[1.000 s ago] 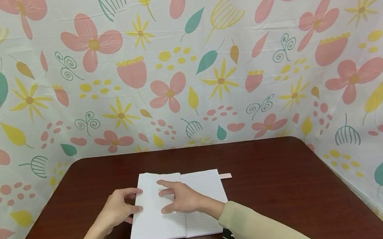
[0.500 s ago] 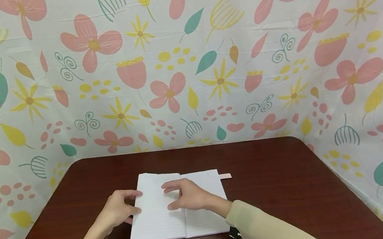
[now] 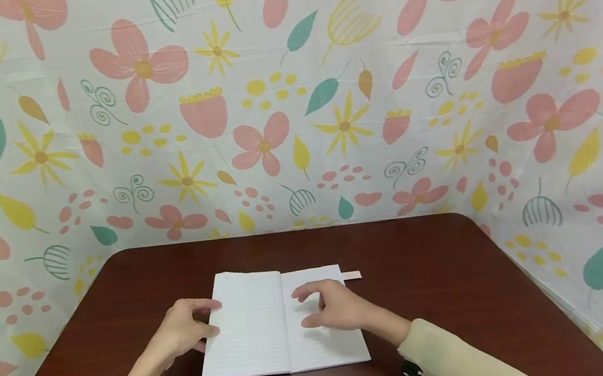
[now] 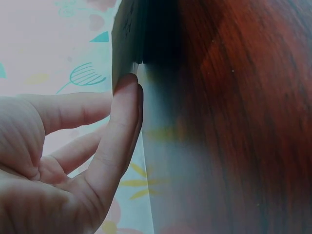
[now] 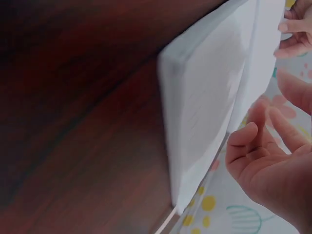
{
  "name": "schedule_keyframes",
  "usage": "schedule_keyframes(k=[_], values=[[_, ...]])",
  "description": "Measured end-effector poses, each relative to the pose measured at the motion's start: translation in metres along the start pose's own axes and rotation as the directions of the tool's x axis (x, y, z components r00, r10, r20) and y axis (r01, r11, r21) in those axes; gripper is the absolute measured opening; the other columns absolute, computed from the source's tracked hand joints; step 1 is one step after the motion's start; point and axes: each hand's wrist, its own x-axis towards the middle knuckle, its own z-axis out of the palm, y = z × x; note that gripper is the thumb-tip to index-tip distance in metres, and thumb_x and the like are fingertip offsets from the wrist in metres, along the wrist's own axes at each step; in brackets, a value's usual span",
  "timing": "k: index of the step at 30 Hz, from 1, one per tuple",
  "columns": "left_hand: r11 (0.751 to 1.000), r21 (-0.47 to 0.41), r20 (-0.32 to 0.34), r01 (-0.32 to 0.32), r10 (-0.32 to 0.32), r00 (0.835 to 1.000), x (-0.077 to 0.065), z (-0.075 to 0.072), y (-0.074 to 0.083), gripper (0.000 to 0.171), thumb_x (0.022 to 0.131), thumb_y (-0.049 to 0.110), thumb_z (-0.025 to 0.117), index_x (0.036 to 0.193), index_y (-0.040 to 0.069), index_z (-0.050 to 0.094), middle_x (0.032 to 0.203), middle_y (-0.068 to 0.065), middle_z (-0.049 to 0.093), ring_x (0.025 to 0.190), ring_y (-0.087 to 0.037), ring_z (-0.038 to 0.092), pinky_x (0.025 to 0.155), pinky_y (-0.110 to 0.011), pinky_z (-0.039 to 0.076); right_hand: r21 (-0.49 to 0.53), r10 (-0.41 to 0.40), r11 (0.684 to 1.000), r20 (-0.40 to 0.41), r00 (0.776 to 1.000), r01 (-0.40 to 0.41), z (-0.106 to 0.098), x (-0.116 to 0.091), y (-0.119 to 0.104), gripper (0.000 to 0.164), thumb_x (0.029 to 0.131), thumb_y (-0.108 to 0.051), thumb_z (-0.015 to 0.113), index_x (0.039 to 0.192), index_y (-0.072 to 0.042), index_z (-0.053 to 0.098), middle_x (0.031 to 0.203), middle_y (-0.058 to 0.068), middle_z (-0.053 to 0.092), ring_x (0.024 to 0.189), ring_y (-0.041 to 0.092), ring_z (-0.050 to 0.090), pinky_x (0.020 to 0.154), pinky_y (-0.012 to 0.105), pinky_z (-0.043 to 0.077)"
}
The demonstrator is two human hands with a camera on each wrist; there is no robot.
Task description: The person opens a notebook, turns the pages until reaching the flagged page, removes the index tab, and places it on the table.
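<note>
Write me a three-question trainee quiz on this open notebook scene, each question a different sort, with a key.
1. Which hand pinches an edge of the notebook?
2. The pale strip juts out past the notebook's: A) left edge; B) near edge; C) right edge.
3. True or false: the right hand, above the right page, holds nothing.

Key: 1. The left hand; 2. C; 3. True.

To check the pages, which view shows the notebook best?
The head view: the open notebook lies fully spread, mostly uncovered. Right wrist shows it at a steep slant; left wrist, only a portion near one edge.
</note>
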Motion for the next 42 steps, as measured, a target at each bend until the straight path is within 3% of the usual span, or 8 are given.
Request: schedule_keyframes(k=[10,19,26,31,42], values=[[1.0,0.006,0.015,-0.006,0.006,1.0,0.0,-0.001,0.001,0.047,0.082,-0.01,0.082,0.128,-0.004,0.071,0.123,-0.024,0.064,0.072,-0.027,0.072,0.059,-0.043,0.063,-0.091,-0.031,0.995,-0.007,1.0,0.03,-0.026,-0.042,0.024,0.058,0.085,-0.019,0.09,0.137,-0.005,0.068,0.121,0.011,0.069,0.056,0.005,0.045,0.056,0.025,0.045],[1.0,-0.001,0.018,-0.011,0.011,1.0,0.0,-0.001,0.001,0.047,0.082,-0.01,0.081,0.128,-0.005,0.071,0.124,-0.025,0.064,0.072,-0.027,0.072,0.058,-0.043,0.063,-0.11,0.016,0.994,-0.036,0.999,-0.02,-0.042,-0.069,0.044,0.071,0.083,-0.027,0.092,0.142,-0.003,0.063,0.133,0.016,0.061,0.064,0.01,0.048,0.065,0.028,0.046],[1.0,0.004,0.012,-0.001,0.001,1.0,0.0,0.0,0.0,0.047,0.082,-0.01,0.081,0.128,-0.004,0.071,0.124,-0.026,0.064,0.072,-0.027,0.073,0.059,-0.043,0.063,-0.152,0.039,0.988,-0.023,0.999,-0.042,-0.046,-0.073,0.048,0.078,0.081,-0.033,0.093,0.146,-0.004,0.061,0.136,0.015,0.054,0.098,0.026,0.057,0.081,0.037,0.05],[1.0,-0.002,0.018,0.009,-0.009,1.0,0.001,0.001,-0.002,0.047,0.083,-0.01,0.081,0.128,-0.004,0.071,0.125,-0.026,0.064,0.073,-0.028,0.073,0.059,-0.044,0.063,-0.179,0.071,0.981,-0.011,0.997,-0.072,-0.045,-0.072,0.049,0.084,0.078,-0.037,0.095,0.148,-0.004,0.06,0.138,0.015,0.05,0.125,0.035,0.048,0.096,0.053,0.049],[1.0,-0.009,0.014,-0.008,0.008,1.0,0.001,0.0,-0.001,0.047,0.082,-0.01,0.081,0.127,-0.005,0.071,0.123,-0.025,0.064,0.074,-0.028,0.072,0.059,-0.044,0.063,-0.194,0.109,0.975,0.006,0.994,-0.106,-0.042,-0.07,0.052,0.086,0.077,-0.041,0.095,0.148,-0.006,0.061,0.141,0.017,0.047,0.13,0.039,0.041,0.098,0.057,0.046]])
